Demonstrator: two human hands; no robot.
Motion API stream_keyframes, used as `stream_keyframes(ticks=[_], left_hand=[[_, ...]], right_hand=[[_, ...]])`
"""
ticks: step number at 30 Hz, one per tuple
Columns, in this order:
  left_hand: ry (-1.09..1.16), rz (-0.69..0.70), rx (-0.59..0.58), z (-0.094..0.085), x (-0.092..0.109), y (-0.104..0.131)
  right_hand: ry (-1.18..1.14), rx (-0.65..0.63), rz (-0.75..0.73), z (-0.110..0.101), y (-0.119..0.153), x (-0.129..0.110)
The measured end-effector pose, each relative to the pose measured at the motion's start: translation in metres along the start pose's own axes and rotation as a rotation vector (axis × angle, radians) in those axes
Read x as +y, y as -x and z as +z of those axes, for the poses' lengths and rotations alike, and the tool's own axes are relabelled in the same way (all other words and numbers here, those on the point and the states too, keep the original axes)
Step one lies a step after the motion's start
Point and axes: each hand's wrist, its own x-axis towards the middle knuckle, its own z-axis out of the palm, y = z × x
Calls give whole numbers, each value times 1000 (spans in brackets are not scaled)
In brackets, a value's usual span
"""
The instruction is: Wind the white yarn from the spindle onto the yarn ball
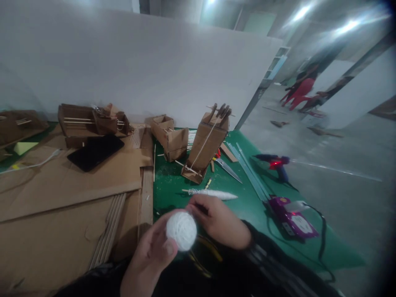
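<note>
My left hand [154,245] is wrapped round a white ball of string [181,231], its thumb lying against the front. Just right of the ball, my right hand [220,219] has its fingers curled and pinched together. Whatever sits between those fingertips is too small to make out. Beyond my right hand, a stick wound with white string [221,194] lies on the green tabletop [247,206]. Past it a tall cardboard model [208,142] leans, with a string running down its front and sticks at its top.
Scissors [227,168] lie beside the model. A glue gun [276,163], glue sticks [250,173] and a purple power strip [292,218] are on the right. Cardboard sheets [62,222], a black phone [96,152] and more cardboard models [77,119] occupy the left. A white partition [139,62] stands behind.
</note>
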Motion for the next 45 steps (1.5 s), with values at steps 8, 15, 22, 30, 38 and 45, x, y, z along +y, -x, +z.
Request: stream_keyframes(ticks=[8,15,22,30,38,45], left_hand=[[-304,7,-9,4,3,-5],[-222,-27,-24,-1,3,-8],[119,-20,118,-7,-6,-7],[-10,21,131,-11,-15,-2],[-218,-26,-101,-4,0,-6],[-299,-51,-127,-4,5,-11]], right_hand=[[-90,-41,53,-24,-4,-22],[-94,130,3,9,40,-57],[-260,135,-52,49,38,-42],[-237,48,29,20,12,-2],[-135,13,88,-14,1,-23],[-51,169,-16,0,33,-57]])
